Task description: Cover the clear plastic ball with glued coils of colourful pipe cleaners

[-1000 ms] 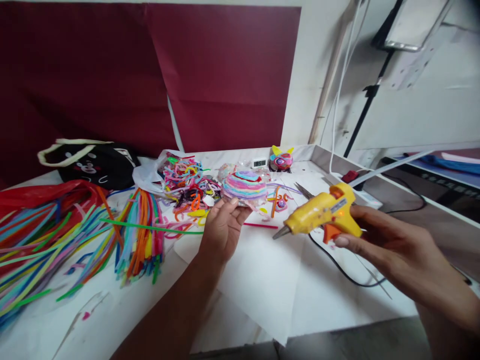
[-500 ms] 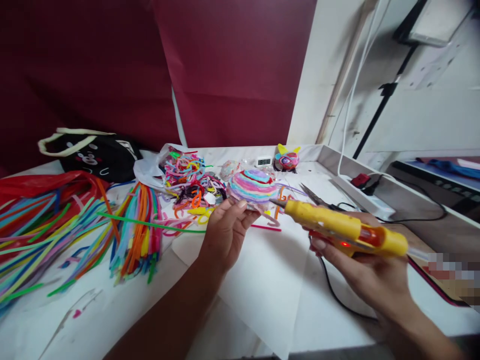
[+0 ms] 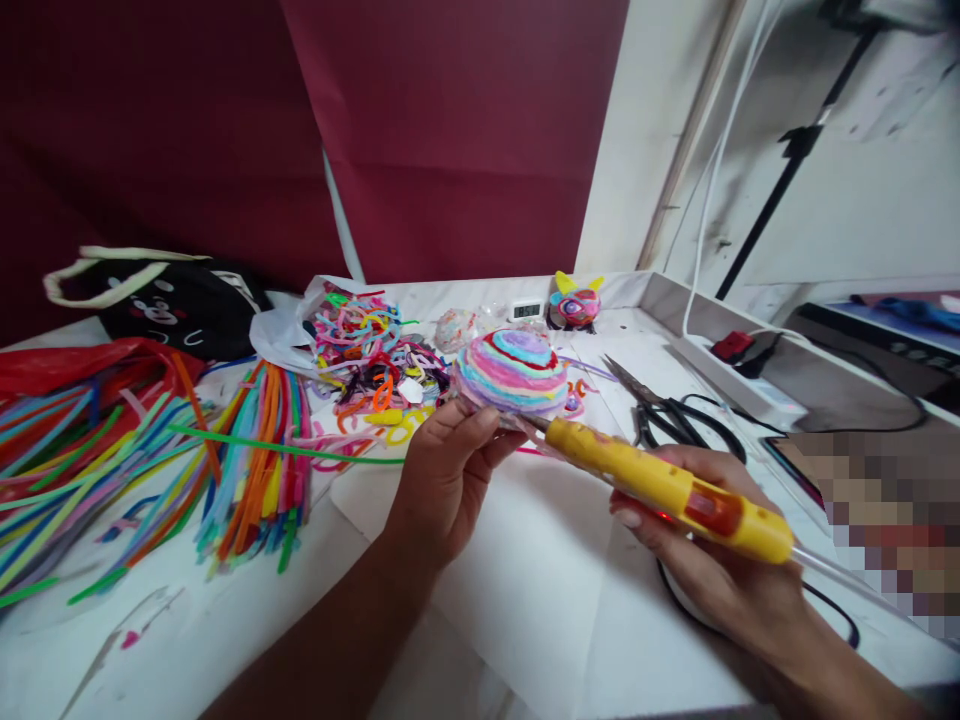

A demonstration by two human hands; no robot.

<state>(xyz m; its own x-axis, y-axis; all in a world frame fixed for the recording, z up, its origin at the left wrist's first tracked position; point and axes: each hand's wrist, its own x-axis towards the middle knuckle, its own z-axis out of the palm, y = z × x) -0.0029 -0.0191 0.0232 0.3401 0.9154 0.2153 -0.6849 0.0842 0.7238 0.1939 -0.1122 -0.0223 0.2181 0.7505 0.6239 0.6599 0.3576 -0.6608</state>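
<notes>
Ball, glue gun; scraps in bag

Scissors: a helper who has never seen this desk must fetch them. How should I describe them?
Go to the white table's right side, near the white power strip. Just beyond the yellow glue gun in the right hand lie the scissors, flat on the tabletop. Silver blades and black loop handles set them apart from the colourful pipe-cleaner scraps.

You have two hands in view, left hand and right hand, with one glue gun, one striped ball, one pair of scissors, one black bag, one clock.
</notes>
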